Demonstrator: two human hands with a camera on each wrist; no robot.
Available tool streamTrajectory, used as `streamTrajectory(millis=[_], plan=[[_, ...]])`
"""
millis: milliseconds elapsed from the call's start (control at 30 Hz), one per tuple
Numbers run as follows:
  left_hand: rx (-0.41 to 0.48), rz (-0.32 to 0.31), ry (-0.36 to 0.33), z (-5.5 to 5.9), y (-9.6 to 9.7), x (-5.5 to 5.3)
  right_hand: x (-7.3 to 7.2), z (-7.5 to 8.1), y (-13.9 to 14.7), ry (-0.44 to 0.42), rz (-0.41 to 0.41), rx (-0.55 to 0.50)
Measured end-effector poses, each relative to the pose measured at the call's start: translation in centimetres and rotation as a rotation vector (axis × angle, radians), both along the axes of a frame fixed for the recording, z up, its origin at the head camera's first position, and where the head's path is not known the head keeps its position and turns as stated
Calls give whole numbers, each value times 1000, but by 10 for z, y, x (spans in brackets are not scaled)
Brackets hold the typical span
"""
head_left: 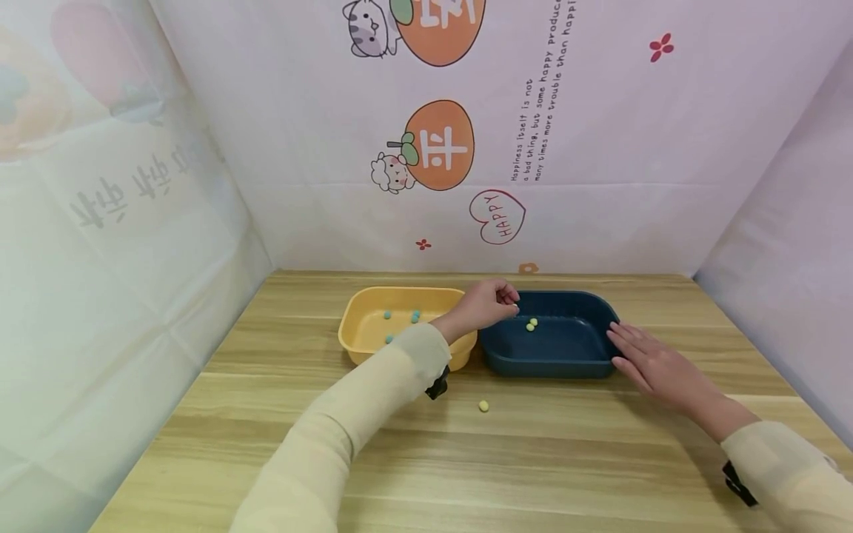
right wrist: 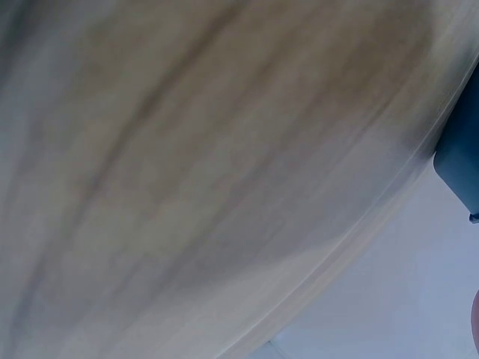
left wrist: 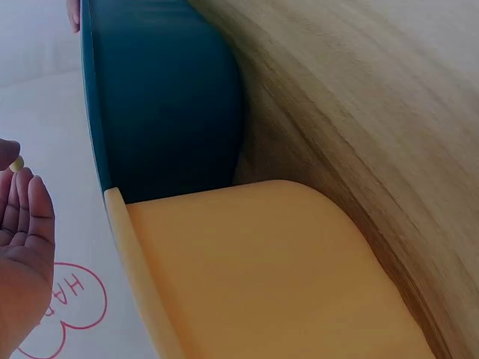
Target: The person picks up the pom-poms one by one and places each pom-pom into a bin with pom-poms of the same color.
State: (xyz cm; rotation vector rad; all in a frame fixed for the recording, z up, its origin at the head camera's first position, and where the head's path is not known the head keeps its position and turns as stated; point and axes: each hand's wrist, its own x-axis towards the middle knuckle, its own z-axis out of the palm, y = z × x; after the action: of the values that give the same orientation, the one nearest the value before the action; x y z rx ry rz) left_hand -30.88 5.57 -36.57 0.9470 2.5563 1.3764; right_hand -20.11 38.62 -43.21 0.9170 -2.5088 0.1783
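Over the left end of a dark blue bin (head_left: 553, 368), my left hand (head_left: 485, 305) pinches a small yellow ball (left wrist: 18, 163) between thumb and fingertips. Several yellow balls (head_left: 531, 326) lie on the floor of that bin. At the bin's right end, my right hand (head_left: 656, 366) rests its extended fingers against the rim. To the left stands a yellow bin (head_left: 353, 326) with several small blue balls (head_left: 389, 339) in it, partly hidden by my left forearm. One more yellow ball (head_left: 483, 406) sits on the table in front of the bins.
Both bins stand side by side on a wood-grain table (head_left: 533, 466). Behind it hangs a white printed cloth (head_left: 586, 222), and pale cloth walls rise on the left and right. A dark strap (head_left: 437, 383) shows at my left wrist.
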Motion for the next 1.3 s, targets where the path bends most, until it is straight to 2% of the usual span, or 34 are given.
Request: streamTrajectory(millis=[233, 567, 1000, 1300], plan=[[-19, 16, 11, -4, 8, -7, -1, 0, 1, 4, 1, -5], [-91, 36, 43, -12, 19, -15, 1, 0, -1, 4, -9, -1], [-126, 64, 23, -18, 20, -21, 0, 2, -2, -12, -9, -4], [-144, 65, 44, -23, 21, -25, 0, 2, -2, -1, -5, -5]])
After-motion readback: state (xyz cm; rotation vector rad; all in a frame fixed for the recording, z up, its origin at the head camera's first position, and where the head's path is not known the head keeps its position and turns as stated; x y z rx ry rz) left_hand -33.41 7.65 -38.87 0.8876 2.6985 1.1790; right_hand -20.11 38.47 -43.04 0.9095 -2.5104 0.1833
